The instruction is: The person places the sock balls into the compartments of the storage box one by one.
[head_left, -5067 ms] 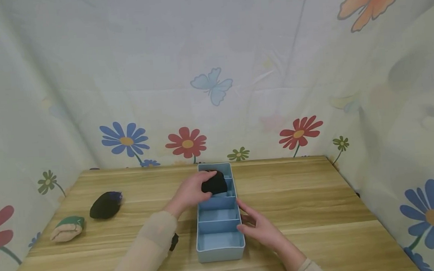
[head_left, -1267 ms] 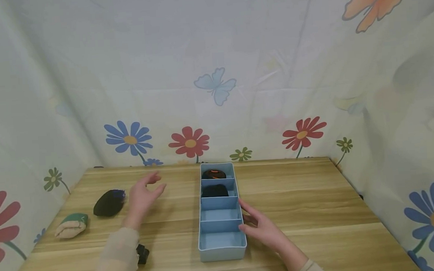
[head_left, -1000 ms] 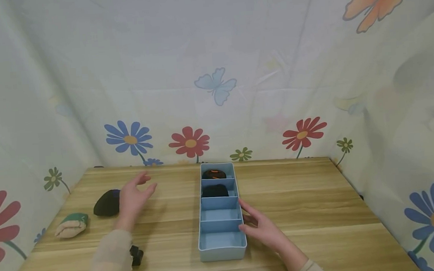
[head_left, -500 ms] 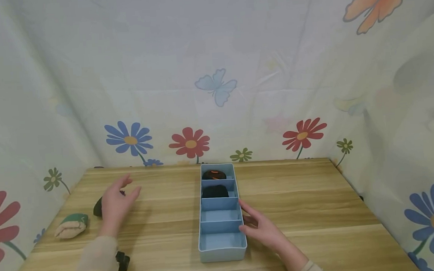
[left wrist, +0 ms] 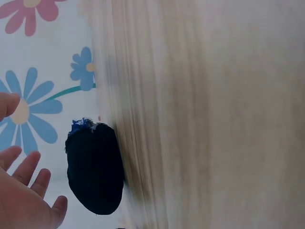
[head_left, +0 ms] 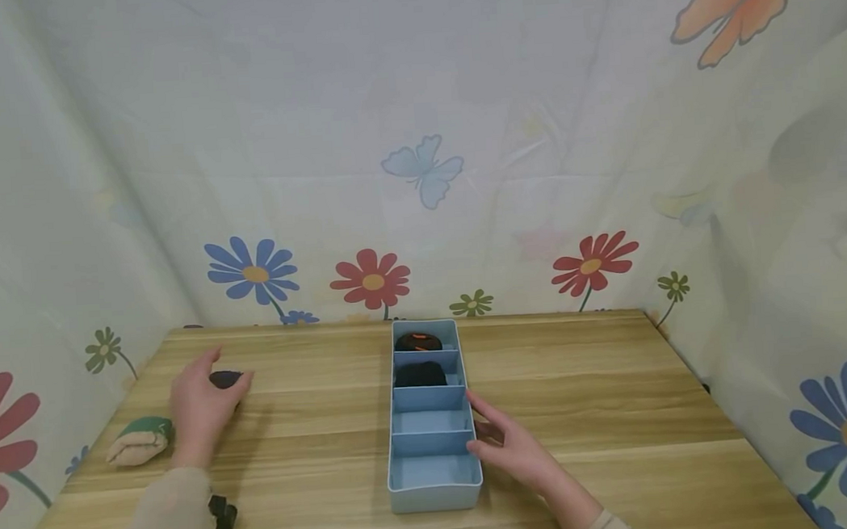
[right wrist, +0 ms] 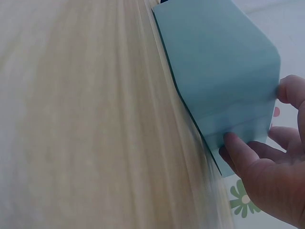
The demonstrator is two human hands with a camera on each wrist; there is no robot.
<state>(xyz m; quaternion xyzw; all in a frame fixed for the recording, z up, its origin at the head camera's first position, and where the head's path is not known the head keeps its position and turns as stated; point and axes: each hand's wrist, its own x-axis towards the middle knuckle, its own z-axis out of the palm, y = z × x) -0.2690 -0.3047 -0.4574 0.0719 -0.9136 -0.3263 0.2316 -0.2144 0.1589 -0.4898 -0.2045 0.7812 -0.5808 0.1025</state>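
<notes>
My left hand reaches over a black folded sock, thumb and fingers spread around it. In the left wrist view the sock shows a frayed blue end, and the fingers stand apart from it. Just left of that hand lies a beige and green folded sock. My right hand rests its fingertips against the right side of a long blue divided box. Seen from the right wrist, fingertips touch the outer wall and the thumb is at the rim.
In the box's farthest compartment sits a dark bundle with orange marks. A black bundle fills much of the compartment before it. The wooden table ends at a flower-printed curtain.
The black bundle went from my left hand into the box's second compartment. My left hand then moved left to the black sock on the table. My right hand stayed at the box.
</notes>
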